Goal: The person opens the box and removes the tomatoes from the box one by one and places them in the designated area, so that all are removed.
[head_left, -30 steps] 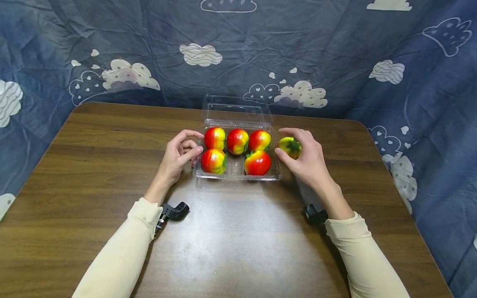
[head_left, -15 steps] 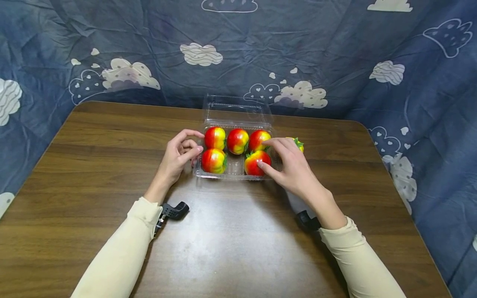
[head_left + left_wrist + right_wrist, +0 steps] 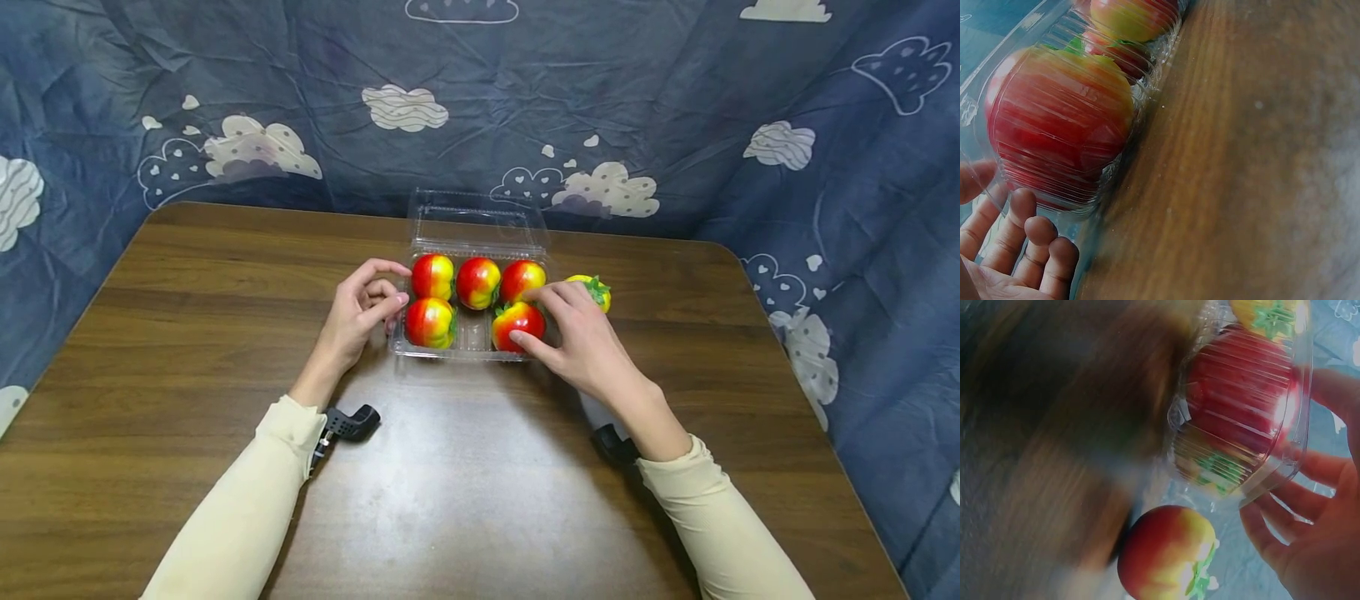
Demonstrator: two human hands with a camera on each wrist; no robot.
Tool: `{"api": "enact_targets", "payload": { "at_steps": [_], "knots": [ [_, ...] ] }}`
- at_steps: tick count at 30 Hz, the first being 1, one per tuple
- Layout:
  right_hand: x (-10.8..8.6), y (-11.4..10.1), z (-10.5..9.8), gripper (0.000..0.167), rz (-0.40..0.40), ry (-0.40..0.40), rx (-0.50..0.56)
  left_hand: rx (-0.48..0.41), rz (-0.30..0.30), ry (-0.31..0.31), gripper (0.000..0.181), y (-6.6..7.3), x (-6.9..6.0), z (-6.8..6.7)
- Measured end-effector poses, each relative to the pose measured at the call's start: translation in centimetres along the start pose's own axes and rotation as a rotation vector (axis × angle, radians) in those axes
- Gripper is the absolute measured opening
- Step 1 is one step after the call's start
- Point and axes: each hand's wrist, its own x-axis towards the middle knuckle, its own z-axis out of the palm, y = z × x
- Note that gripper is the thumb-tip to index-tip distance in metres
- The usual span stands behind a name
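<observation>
A clear plastic clamshell box (image 3: 474, 337) stands near the table's back edge with its lid raised. In it lie several glossy red-and-yellow fruits with green leafy tops, including a front left fruit (image 3: 431, 323). My left hand (image 3: 358, 304) rests its loosely bent fingertips against the box's left side; nothing is gripped there. Over the right side, my right hand (image 3: 585, 337) holds the front right fruit (image 3: 508, 323) between thumb and fingers, its thumb tip on the red skin. Other fingers lie by the box's outer wall in the right wrist view.
One loose fruit (image 3: 596, 290) lies on the wooden table (image 3: 480, 500), right of the box and partly behind my right hand. A blue cloud-patterned cloth (image 3: 300, 83) hangs behind the table. Both wrists carry black cameras.
My right hand has moved left from the loose fruit to the front right fruit in the box, uncovering the loose fruit's leafy top. My left hand stays put.
</observation>
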Motion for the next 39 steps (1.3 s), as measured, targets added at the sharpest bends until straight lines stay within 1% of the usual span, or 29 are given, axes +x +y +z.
{"api": "enact_targets", "payload": {
  "at_steps": [5, 8, 13, 19, 23, 29, 35, 39],
  "knots": [
    [0.01, 0.00, -0.04, 0.058, 0.003, -0.053, -0.027, 0.005, -0.004, 0.004, 0.031, 0.03, 0.03, 0.02],
    [0.04, 0.02, -0.10, 0.059, 0.012, -0.062, -0.028, 0.005, -0.003, 0.003, 0.031, 0.09, 0.07, 0.04],
    [0.10, -0.02, -0.14, 0.061, 0.030, -0.066, -0.015, 0.008, -0.002, 0.007, 0.031, 0.25, 0.09, 0.04],
    [0.08, -0.08, -0.13, 0.065, 0.033, -0.040, 0.022, 0.004, -0.010, 0.006, 0.032, 0.28, 0.04, 0.08],
    [-0.03, -0.02, -0.11, 0.063, 0.031, -0.028, 0.067, 0.003, -0.015, 0.001, 0.032, 0.28, 0.05, 0.20],
    [-0.09, 0.02, -0.15, 0.056, 0.036, -0.039, 0.115, 0.004, -0.012, -0.004, 0.032, 0.20, 0.06, 0.22],
    [0.02, 0.29, 0.04, 0.048, -0.009, -0.024, 0.136, 0.009, -0.011, -0.002, 0.032, 0.24, 0.04, 0.18],
    [-0.03, 0.30, -0.06, 0.048, -0.024, -0.030, 0.136, 0.014, -0.017, 0.002, 0.031, 0.20, 0.02, 0.15]
  ]
}}
